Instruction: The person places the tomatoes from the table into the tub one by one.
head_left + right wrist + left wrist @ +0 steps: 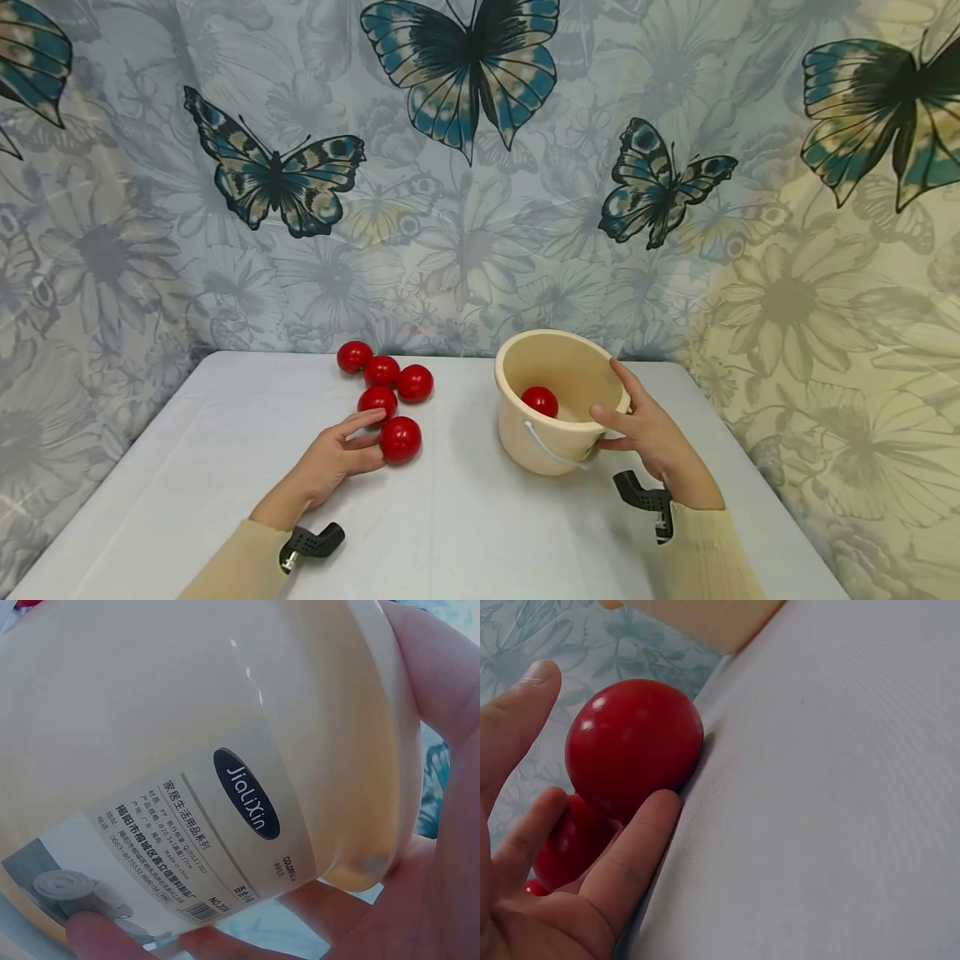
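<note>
My left hand (341, 460) is beside the nearest shiny red ball (401, 440) on the table. In the left wrist view its fingers lie fairly straight against or just beside that ball (634, 746), while the thumb stands apart from it. Another red ball (377, 403) sits just behind, near the fingertips. My right hand (654, 437) grips the right side of a cream bucket (536, 446), with the thumb over the rim. The bucket tilts slightly, and one red ball (540, 402) lies inside. The right wrist view shows a printed label (187, 847) on the bucket's wall.
Three more red balls, including one at the far left (354, 357), lie close together towards the back of the white-covered table (465, 533). A white handle (551, 452) hangs on the bucket's front. Butterfly-patterned cloth (465, 250) rises behind the table's back edge.
</note>
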Demonstrator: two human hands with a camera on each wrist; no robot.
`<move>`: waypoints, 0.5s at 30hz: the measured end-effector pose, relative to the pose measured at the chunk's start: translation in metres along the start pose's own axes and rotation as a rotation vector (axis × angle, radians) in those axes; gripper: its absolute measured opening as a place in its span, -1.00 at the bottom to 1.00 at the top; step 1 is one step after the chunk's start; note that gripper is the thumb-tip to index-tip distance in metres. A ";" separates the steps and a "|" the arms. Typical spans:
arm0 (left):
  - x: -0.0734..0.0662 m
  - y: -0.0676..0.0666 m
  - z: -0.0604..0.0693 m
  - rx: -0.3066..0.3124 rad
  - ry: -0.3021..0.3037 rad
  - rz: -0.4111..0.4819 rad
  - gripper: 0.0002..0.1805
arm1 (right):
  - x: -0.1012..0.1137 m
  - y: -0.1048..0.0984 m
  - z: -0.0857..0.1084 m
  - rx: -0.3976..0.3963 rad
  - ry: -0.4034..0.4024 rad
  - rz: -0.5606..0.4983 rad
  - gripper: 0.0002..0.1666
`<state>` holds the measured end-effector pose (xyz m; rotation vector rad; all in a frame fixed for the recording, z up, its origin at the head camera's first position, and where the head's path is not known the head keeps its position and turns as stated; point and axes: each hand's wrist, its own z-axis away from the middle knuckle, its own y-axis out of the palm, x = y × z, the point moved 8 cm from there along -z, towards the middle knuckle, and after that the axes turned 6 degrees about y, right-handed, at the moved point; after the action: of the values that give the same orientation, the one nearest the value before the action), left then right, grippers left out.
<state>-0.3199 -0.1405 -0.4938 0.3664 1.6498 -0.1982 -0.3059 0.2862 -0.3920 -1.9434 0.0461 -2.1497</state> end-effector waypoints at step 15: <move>0.002 0.018 -0.016 0.060 0.008 -0.019 -0.24 | -0.001 -0.001 0.000 -0.007 0.000 0.007 0.20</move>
<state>-0.3289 -0.1182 -0.4924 0.3977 1.6587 -0.2613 -0.3061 0.2871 -0.3924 -1.9445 0.0612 -2.1478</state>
